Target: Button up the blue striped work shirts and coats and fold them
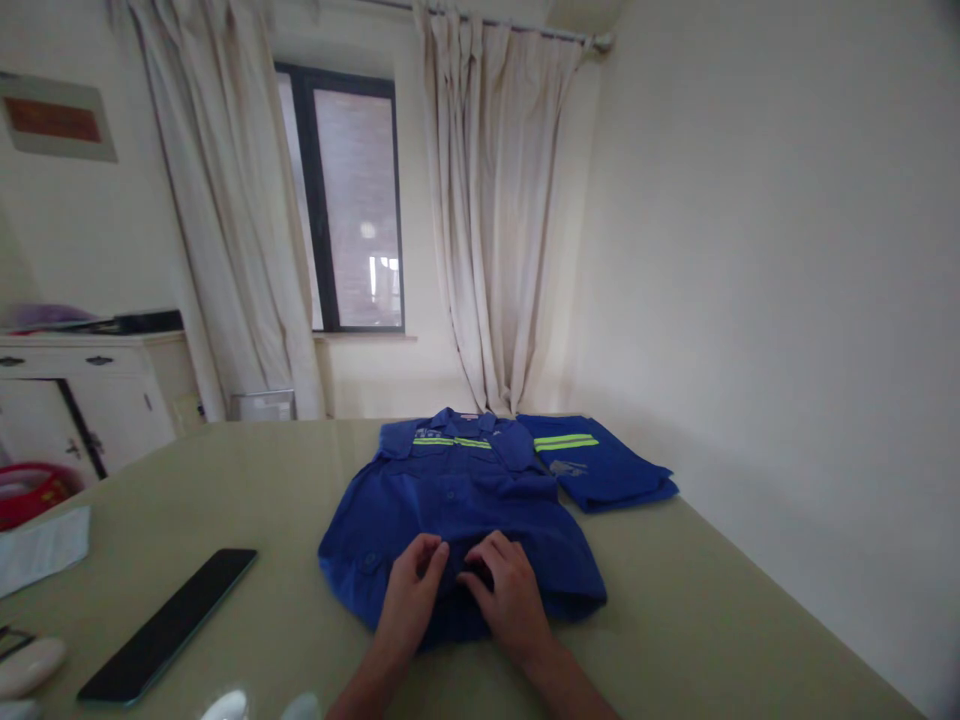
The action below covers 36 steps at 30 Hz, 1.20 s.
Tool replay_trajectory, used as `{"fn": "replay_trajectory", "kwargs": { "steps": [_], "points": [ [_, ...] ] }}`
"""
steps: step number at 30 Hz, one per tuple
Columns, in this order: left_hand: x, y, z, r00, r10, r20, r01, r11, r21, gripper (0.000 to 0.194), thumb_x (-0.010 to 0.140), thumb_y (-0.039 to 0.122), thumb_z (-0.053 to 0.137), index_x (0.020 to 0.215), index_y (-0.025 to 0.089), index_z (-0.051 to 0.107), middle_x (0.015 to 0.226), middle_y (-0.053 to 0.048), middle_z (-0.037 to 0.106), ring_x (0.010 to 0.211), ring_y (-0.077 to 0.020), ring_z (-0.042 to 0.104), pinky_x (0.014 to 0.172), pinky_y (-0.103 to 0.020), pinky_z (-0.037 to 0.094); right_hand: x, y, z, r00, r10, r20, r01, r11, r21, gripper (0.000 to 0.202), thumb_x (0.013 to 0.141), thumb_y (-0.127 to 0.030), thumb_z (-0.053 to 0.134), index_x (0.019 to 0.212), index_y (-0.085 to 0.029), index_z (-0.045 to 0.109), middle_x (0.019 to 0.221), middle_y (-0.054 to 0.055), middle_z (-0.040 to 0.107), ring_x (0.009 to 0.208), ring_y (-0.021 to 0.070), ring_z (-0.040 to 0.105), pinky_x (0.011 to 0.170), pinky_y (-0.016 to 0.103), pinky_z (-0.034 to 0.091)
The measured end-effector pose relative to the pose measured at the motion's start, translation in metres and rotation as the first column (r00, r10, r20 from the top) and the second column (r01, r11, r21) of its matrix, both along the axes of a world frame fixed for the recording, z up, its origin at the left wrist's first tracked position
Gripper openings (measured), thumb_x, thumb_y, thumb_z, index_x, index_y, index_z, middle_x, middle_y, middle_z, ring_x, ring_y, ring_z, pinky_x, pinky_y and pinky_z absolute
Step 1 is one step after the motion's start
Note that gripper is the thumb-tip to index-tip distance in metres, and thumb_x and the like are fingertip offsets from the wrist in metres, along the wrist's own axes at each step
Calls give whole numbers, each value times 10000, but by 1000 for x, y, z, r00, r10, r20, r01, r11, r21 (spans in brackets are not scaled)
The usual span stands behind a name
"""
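Observation:
A blue work shirt (442,500) with yellow-green reflective stripes lies on the table, its collar toward the window. Over its lower part is my left hand (412,585), thumb and forefinger brought together at the cloth; whatever is between them is too small to tell. My right hand (508,590) rests at the shirt's lower middle, its fingers curved, with a gap between thumb and forefinger. Right of the collar lies a folded blue garment (615,465) with a similar stripe, partly beside the shirt's sleeve.
The greenish table (262,480) carries a black tablet-like object (172,625), a paper (45,548) and a pale rounded object (30,667) at the left. A red basket (37,492) and white cabinet (112,400) stand beyond. A wall borders the table's right edge.

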State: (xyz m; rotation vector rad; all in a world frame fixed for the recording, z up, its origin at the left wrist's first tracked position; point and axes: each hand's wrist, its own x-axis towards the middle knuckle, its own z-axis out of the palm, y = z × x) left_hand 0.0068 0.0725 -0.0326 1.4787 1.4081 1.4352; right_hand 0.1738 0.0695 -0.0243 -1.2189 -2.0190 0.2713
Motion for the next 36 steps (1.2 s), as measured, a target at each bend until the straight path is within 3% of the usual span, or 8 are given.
{"fn": "replay_trajectory", "kwargs": {
  "steps": [4,7,13,19,26,36],
  "points": [
    [-11,8,-5,991,-71,109,81,993,-85,551,721,727,679,808,184,676,714,-4,670,704,-189,635,666,-275,509,1,-3,2,998,59,-26,-59,998,22,131,958,-178,650,1039,-265,705,1026,21,648,979,198,591,882,315,416],
    [-9,7,-9,988,-118,102,122,992,-39,443,737,618,726,803,182,685,740,-11,688,731,-194,649,701,-283,521,1,-5,4,995,101,-24,-101,995,3,141,974,-172,629,1019,-268,721,1007,14,643,957,184,589,864,304,408],
    [0,-7,-10,995,-65,-74,66,998,12,290,875,481,620,874,197,681,819,-35,728,810,-215,676,768,-306,524,3,-3,6,991,124,-57,-129,987,-92,116,964,-168,652,908,-234,730,949,-7,656,923,160,604,844,280,390],
    [4,-17,-3,964,-95,-247,114,992,61,194,935,377,574,898,224,687,859,-16,740,834,-200,685,798,-299,494,4,-3,0,996,85,-40,-89,988,-129,169,969,-159,622,878,-235,743,939,2,674,902,165,618,828,286,395],
    [2,-18,-5,959,-119,-257,128,992,17,194,948,390,569,915,226,667,811,2,715,760,-183,663,714,-273,464,2,-4,1,999,-6,-48,0,992,-126,148,913,-118,670,835,-231,725,907,-9,683,904,170,629,832,293,393],
    [5,-16,-4,970,-188,-154,192,981,13,246,936,435,570,879,209,649,821,-14,677,798,-188,619,750,-278,467,2,-1,-2,999,-33,-11,32,997,-71,139,830,-103,718,779,-219,661,876,1,661,881,195,616,801,305,420]
  ]
}}
